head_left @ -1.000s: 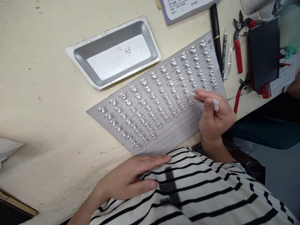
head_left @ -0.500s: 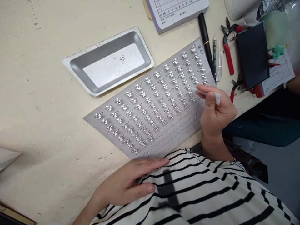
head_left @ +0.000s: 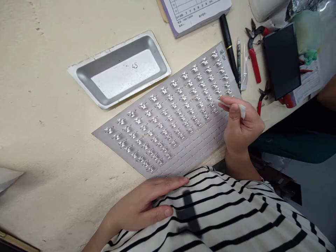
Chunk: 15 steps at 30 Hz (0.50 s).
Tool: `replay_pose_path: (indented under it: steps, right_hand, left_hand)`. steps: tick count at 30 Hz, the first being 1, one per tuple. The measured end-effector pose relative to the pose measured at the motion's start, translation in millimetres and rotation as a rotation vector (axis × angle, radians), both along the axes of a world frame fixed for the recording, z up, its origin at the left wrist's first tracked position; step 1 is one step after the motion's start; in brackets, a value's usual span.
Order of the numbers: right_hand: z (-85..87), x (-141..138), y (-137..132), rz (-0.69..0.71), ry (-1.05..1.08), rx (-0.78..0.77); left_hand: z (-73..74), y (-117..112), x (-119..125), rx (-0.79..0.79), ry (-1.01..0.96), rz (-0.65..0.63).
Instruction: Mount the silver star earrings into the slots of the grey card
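A grey foam board (head_left: 189,159) lies slanted on the table, with rows of small shiny silver ring-like pieces (head_left: 174,105) set in its slits. Along its near side several rows of slits hold nothing. My right hand (head_left: 240,122) is over the board's right part, thumb and fingers closed on a thin white strip (head_left: 242,111); whether it is paper or a tool's handle I cannot tell. Its narrow end points at the silver pieces. My left hand (head_left: 147,203) rests flat and open on the striped shirt, close to the board's near edge.
Beyond the board sits a shallow metal tray (head_left: 126,73). A pad of printed forms (head_left: 196,17), a black pen (head_left: 229,45), red-handled pliers (head_left: 254,61) and a dark flat box (head_left: 282,61) lie toward the back right. At far right, part of another person's arm (head_left: 327,94) shows.
The view has shifted very slightly, so the board and tray appear a little further left. Both hands keep their places, and the right still grips the white strip.
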State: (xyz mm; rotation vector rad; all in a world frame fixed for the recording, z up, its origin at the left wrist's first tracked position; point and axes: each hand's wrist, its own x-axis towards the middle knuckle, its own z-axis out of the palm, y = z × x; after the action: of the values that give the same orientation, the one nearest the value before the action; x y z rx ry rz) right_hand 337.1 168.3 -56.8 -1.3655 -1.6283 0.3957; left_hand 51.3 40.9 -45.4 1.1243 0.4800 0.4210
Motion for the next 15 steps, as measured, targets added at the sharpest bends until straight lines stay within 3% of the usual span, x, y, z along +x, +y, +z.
replay_pose_path:
  steps: [8, 15]
  right_hand:
    - [10.7, 7.5, 8.1, -0.047, 0.088, 0.063]
    - [-2.2, 21.8, 21.6, -0.045, 0.092, 0.017]
  left_hand:
    - [1.2, 2.1, 0.2, -0.003, 0.001, -0.001]
    - [0.9, 3.4, -1.2, -0.003, 0.020, -0.002]
